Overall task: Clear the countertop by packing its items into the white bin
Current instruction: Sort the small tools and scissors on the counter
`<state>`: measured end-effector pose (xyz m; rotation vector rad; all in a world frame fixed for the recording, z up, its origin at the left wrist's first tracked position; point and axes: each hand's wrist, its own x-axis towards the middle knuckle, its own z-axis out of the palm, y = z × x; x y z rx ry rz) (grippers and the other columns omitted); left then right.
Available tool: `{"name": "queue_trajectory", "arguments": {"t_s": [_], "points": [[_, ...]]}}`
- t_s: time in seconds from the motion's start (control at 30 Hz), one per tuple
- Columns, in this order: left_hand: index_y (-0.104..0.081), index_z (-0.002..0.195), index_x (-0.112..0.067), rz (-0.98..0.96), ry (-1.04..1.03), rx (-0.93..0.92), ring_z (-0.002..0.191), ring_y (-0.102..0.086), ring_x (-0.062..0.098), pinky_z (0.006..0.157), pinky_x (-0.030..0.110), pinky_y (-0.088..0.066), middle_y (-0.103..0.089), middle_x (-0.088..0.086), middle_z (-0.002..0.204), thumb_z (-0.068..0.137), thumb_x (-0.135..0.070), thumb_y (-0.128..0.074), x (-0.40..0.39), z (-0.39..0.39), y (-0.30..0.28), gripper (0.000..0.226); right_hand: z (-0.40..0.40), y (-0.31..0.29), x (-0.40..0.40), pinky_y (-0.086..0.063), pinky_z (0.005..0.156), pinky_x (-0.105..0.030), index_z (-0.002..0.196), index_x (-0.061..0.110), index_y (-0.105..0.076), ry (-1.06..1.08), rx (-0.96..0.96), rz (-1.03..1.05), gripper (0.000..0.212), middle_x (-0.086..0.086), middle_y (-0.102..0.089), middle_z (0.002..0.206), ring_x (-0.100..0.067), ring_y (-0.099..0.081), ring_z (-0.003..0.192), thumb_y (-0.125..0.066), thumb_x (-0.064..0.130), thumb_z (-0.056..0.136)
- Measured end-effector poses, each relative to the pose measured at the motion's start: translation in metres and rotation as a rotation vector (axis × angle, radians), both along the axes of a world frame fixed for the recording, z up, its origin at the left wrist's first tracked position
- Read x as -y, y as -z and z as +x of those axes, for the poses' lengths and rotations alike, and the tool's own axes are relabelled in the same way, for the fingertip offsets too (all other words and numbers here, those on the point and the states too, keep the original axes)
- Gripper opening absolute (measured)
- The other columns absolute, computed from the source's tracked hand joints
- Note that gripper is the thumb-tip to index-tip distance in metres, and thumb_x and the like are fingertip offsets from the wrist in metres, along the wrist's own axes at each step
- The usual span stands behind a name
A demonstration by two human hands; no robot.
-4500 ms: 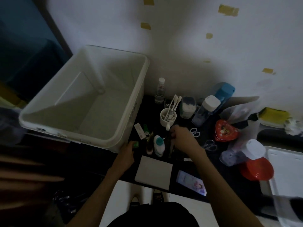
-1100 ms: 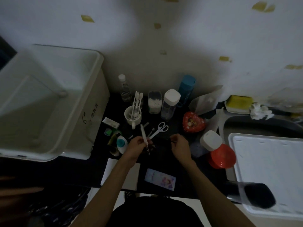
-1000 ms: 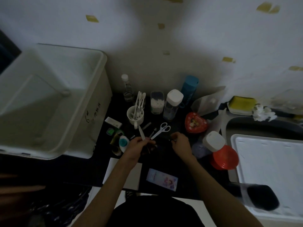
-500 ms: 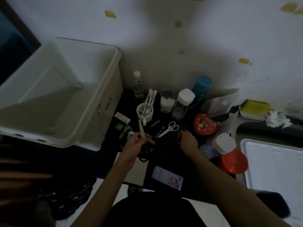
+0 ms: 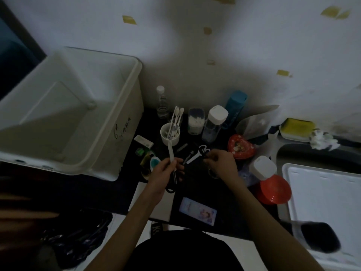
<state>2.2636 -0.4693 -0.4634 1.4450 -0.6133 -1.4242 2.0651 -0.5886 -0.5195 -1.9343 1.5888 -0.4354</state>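
The worktop (image 5: 195,184) is dark and smooth, and dim light makes small things hard to read. The left hand (image 5: 164,173) has its grip clamped on a thin white stick (image 5: 171,151), maybe a toothbrush handle, together with some slim metal tools (image 5: 175,176); the stick points to 12 o'clock, toward the round white cup (image 5: 170,136) that holds more brushes. The right hand (image 5: 220,163) is at 3 o'clock from the left one, fingers curled and pinching the handle of the white scissors (image 5: 197,153), whose blades lie between both hands. The white bin (image 5: 125,106), a big rectangular box of matte plastic, stands at 10 o'clock from the hands, open and with nothing visible inside. At 2 o'clock of the right hand lies a glossy red heart-shaped tin (image 5: 241,146). At 4 o'clock stands a jar (image 5: 262,167) with a white square cap, beside a red round lid (image 5: 274,189).
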Motion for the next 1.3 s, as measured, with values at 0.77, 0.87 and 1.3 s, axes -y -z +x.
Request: {"name": "queue_trajectory", "arguments": {"t_s": [0.77, 0.87, 1.3], "points": [[-0.063, 0.095, -0.009, -0.092, -0.138, 0.25, 0.083, -0.069, 0.013, 0.069, 0.02, -0.053, -0.07, 0.006, 0.089, 0.08, -0.026, -0.078, 0.0, -0.017, 0.0, 0.027, 0.044, -0.07, -0.057, -0.057, 0.089, -0.031, 0.096, 0.025, -0.074, 0.009, 0.753, 0.532, 0.015, -0.006, -0.076, 0.097, -0.018, -0.071, 0.095, -0.059, 0.025, 0.097], [-0.059, 0.095, -0.008, -0.06, -0.153, 0.218, 0.087, -0.068, 0.019, 0.069, 0.023, -0.053, -0.068, 0.011, 0.093, 0.079, -0.028, -0.079, -0.001, -0.016, 0.004, 0.033, 0.044, -0.074, -0.06, -0.054, 0.088, -0.028, 0.097, 0.023, -0.075, -0.017, 0.763, 0.57, 0.016, -0.005, -0.076, 0.099, -0.014, -0.07, 0.093, -0.06, 0.027, 0.096], [-0.057, 0.124, -0.01, 0.055, 0.235, -0.15, 0.115, -0.062, 0.03, 0.103, 0.054, -0.045, -0.066, 0.014, 0.122, 0.086, -0.038, -0.071, -0.004, -0.012, 0.004, 0.049, 0.041, -0.084, -0.047, -0.057, 0.074, -0.027, 0.101, 0.015, -0.075, -0.023, 0.696, 0.621, 0.016, -0.009, -0.076, 0.094, -0.02, -0.071, 0.085, -0.064, 0.024, 0.093]]}}
